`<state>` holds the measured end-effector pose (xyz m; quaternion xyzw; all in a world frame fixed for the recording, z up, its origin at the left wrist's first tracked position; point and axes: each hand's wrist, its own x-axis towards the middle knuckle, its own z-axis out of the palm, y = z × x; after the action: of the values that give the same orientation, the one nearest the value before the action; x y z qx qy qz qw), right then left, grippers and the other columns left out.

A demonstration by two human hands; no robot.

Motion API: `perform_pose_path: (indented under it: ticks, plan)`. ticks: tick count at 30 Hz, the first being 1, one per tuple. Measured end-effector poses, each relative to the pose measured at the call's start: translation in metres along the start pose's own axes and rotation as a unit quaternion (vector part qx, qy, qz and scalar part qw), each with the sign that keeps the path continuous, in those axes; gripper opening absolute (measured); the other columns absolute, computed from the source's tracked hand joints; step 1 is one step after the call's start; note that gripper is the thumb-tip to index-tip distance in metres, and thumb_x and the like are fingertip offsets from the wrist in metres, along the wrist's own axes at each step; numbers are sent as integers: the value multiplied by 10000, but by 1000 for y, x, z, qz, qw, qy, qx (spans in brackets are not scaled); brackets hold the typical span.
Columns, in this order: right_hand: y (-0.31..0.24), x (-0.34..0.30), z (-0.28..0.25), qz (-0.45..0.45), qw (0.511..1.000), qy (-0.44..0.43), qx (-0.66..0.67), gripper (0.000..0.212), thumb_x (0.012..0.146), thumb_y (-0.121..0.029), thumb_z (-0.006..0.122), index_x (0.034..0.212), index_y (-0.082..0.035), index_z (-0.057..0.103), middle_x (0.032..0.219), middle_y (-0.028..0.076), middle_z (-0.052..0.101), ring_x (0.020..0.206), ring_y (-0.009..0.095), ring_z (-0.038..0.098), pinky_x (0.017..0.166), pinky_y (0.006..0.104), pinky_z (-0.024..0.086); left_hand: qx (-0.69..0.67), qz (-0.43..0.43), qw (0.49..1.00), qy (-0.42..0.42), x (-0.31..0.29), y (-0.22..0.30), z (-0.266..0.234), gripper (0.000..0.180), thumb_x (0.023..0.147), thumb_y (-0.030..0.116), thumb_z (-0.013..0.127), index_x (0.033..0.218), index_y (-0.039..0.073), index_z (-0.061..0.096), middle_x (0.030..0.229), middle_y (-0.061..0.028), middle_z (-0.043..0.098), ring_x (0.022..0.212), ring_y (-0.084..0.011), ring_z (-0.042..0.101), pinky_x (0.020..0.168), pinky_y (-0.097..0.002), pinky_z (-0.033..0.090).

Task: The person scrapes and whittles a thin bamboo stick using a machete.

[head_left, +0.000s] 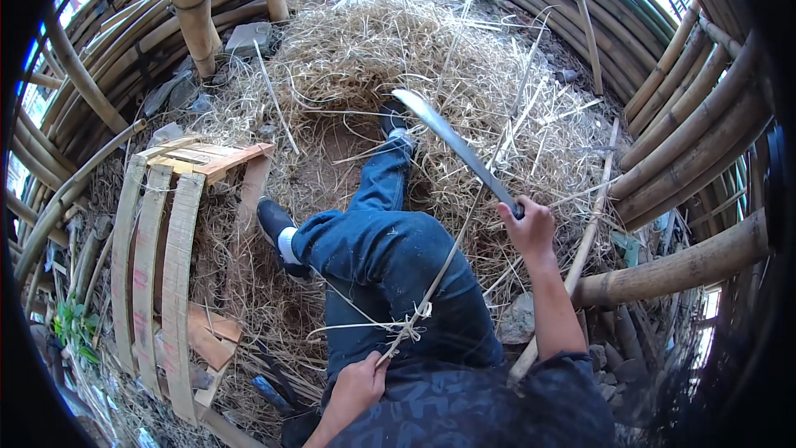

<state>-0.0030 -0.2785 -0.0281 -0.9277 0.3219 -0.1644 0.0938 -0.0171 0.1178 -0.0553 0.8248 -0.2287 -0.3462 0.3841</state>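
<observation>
From my remote seat I see the right hand with its grip closed tight around the handle of a long curved blade. From that grip the blade runs up and away to the left, its tip ending just above the far shoe. The left hand sits low, close to the body, its grip pinched shut on the near end of a thin bamboo strip. From that grip the strip rises up and to the right, across the blue-trousered thigh, and passes just left of the right hand's grip, below the blade. Pale frayed fibres curl off the strip just above the left grip. Whether the blade edge touches the strip I cannot tell.

Beyond the right grip lies a heap of dry shavings on the ground. Well out to the left of the left grip stands a frame of curved bamboo slats. To the right of the right grip, thick bamboo poles lie stacked.
</observation>
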Motion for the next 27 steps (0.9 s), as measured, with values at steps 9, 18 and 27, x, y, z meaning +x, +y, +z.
perform_pose_path:
  ticks: [9, 18, 27]
  plan:
    - [-6, 1, 7, -231, 964, 133, -2, 836, 749, -874, 420, 616, -57, 540, 537, 68, 533, 486, 264, 582, 478, 385, 452, 34, 57, 997, 49, 4, -11, 1, 155, 923, 178, 564, 868, 33, 568, 692, -228, 613, 673, -429, 607, 582, -508, 476]
    - [47, 37, 16, 16, 987, 155, -37, 753, 767, -820, 500, 619, -85, 563, 512, 54, 534, 474, 230, 597, 444, 368, 435, -37, 41, 998, -4, 8, -18, 6, 166, 930, 183, 562, 890, 22, 549, 709, -244, 616, 707, -444, 609, 609, -523, 473]
    - [8, -1, 22, -205, 975, 59, 65, 758, 690, -805, 597, 667, -48, 605, 551, 81, 565, 516, 262, 606, 519, 380, 477, -18, 34, 999, -18, 18, -13, 4, 129, 915, 161, 584, 904, 34, 563, 706, -235, 619, 691, -430, 615, 596, -501, 483]
